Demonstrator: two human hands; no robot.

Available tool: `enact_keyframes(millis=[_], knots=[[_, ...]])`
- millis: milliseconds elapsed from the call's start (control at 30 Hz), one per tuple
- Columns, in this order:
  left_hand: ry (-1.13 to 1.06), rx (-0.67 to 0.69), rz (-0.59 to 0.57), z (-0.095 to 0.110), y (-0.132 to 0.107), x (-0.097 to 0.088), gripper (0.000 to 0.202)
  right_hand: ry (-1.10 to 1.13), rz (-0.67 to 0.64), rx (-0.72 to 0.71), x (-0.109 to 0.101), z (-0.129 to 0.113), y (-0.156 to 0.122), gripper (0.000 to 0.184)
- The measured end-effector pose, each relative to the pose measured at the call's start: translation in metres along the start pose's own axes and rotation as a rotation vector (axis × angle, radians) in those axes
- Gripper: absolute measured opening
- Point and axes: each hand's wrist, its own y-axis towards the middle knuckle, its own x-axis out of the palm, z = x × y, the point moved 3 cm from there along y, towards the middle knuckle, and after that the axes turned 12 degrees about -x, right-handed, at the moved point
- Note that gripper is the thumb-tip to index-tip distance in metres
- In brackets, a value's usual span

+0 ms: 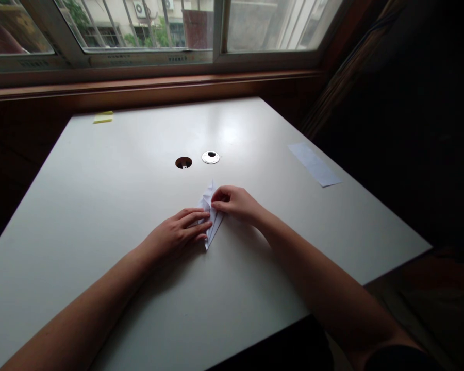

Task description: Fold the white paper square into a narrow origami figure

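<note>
A folded piece of white paper lies on the white table, narrow and pointed at its near and far ends. My left hand rests on its left side, fingers stretched out flat across the paper. From the right, my right hand pinches an edge or flap of the paper between thumb and forefinger. The fingers of both hands cover part of the folds.
A round hole and a silver ring-shaped cover are beyond the paper. Yellow sticky notes lie at the far left edge, and a flat white paper strip near the right edge. A window stands behind the table.
</note>
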Motion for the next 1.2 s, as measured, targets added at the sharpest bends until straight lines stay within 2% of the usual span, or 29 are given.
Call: enact_keyframes(millis=[233, 433, 567, 833, 1200], knots=[[0.016, 0.004, -0.011, 0.000, 0.001, 0.001, 0.036, -0.022, -0.035, -0.062, 0.000, 0.000, -0.001, 0.011], [0.048, 0.008, -0.003, 0.001, 0.001, 0.001, 0.037, -0.078, 0.040, -0.106, 0.004, -0.001, 0.000, 0.006], [0.061, 0.005, -0.004, 0.000, 0.000, 0.003, 0.039, -0.161, 0.080, -0.138, 0.012, -0.001, 0.002, 0.009], [0.068, 0.004, -0.010, -0.001, 0.000, 0.004, 0.040, -0.230, 0.085, -0.007, 0.018, -0.005, 0.004, 0.010], [-0.036, 0.022, -0.060, -0.002, -0.003, 0.003, 0.040, -0.243, 0.020, 0.031, 0.020, -0.007, 0.004, 0.009]])
